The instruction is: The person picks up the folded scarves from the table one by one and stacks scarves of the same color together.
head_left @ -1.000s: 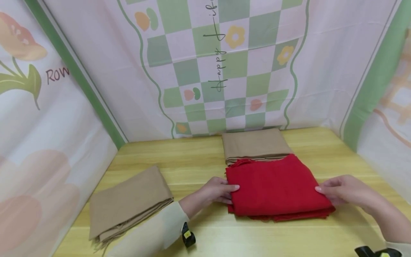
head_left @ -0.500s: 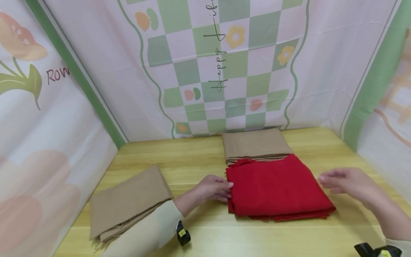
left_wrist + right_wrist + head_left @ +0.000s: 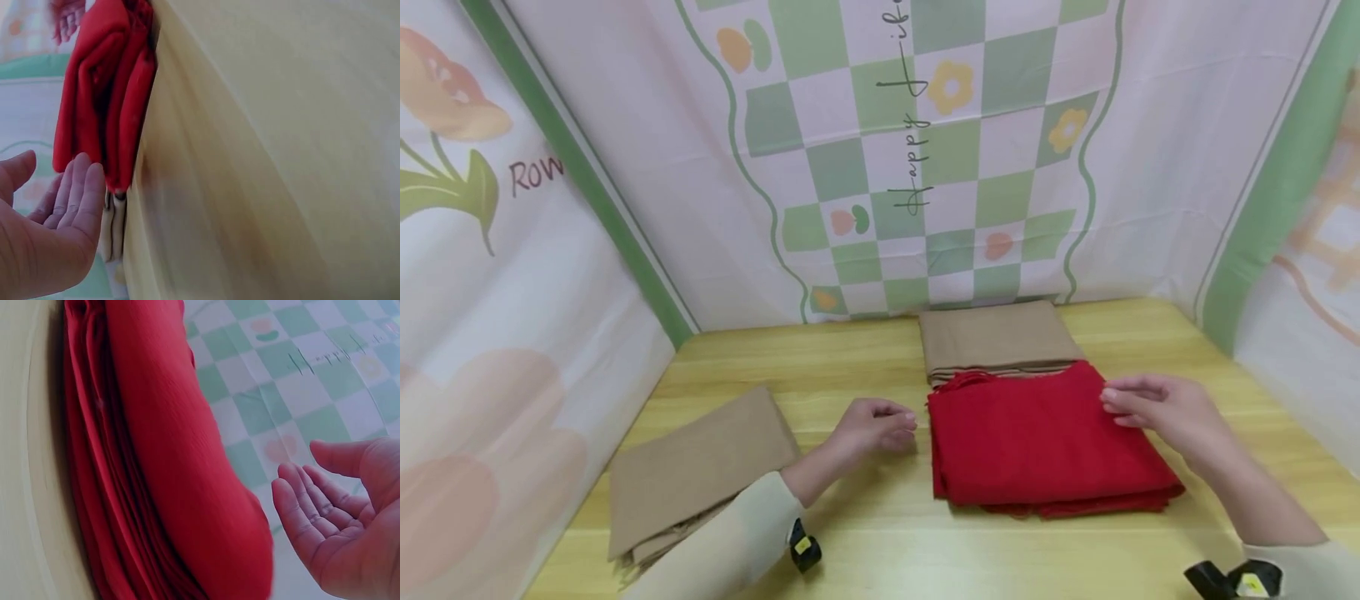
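Observation:
A folded red cloth [image 3: 1045, 442] with some loose threads lies on the table, several layers thick. My left hand [image 3: 874, 427] hovers just left of it, apart from the cloth, fingers loosely bent around nothing. In the left wrist view the palm of the left hand [image 3: 53, 231] faces the layered edge of the red cloth [image 3: 100, 81]. Over the cloth's right edge is my right hand [image 3: 1165, 412], holding nothing. The right wrist view has the right hand [image 3: 340, 525] with relaxed fingers beside the red cloth [image 3: 169, 437], a gap between them.
Behind the red cloth lies a folded tan cloth [image 3: 1000, 333], partly overlapped in view. Another folded tan cloth [image 3: 700, 475], fringed at one corner, lies at the left by my forearm. Patterned fabric [image 3: 910, 150] hangs behind the wooden table [image 3: 820, 358] and on both sides.
Both hands have let go of the red cloth. The left hand has drawn away to the left; the right hand has risen and moved inward over the cloth's right edge. The cloth stays put.

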`<action>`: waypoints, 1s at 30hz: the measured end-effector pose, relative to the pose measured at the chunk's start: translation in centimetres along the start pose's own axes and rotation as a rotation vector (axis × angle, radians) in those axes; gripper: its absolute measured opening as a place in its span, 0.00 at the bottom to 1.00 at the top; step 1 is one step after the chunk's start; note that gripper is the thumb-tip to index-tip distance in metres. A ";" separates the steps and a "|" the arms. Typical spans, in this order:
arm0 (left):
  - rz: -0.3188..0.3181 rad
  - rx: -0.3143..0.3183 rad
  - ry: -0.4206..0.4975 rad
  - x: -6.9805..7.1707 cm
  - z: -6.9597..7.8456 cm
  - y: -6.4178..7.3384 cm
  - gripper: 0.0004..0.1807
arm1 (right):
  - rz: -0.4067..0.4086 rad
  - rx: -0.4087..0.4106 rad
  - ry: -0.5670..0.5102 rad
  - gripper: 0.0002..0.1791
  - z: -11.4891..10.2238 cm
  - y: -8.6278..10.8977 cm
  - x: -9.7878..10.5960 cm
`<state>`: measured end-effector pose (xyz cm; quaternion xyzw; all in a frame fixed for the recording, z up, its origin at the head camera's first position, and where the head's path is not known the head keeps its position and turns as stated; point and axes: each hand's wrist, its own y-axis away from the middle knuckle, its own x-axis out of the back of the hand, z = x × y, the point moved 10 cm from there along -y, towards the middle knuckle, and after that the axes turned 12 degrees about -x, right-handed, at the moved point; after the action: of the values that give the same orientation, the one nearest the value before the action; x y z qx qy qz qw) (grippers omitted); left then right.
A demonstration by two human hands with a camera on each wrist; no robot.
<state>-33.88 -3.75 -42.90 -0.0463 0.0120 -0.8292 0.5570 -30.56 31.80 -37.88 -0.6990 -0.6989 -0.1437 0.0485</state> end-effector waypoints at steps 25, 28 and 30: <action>0.254 -0.059 -0.171 12.2 1.3 3.4 0.17 | -0.100 0.009 0.139 0.21 -4.0 -1.9 -10.9; 0.304 -0.048 -0.171 13.9 1.2 4.0 0.17 | -0.127 0.011 0.132 0.20 -4.5 -2.2 -12.3; 0.331 -0.036 -0.191 15.1 1.2 4.5 0.18 | -0.141 0.009 0.128 0.19 -4.7 -2.4 -13.2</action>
<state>-35.30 -19.41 -41.06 -0.1322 -0.0184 -0.7176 0.6836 -33.36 17.87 -37.24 -0.6374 -0.7423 -0.1880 0.0858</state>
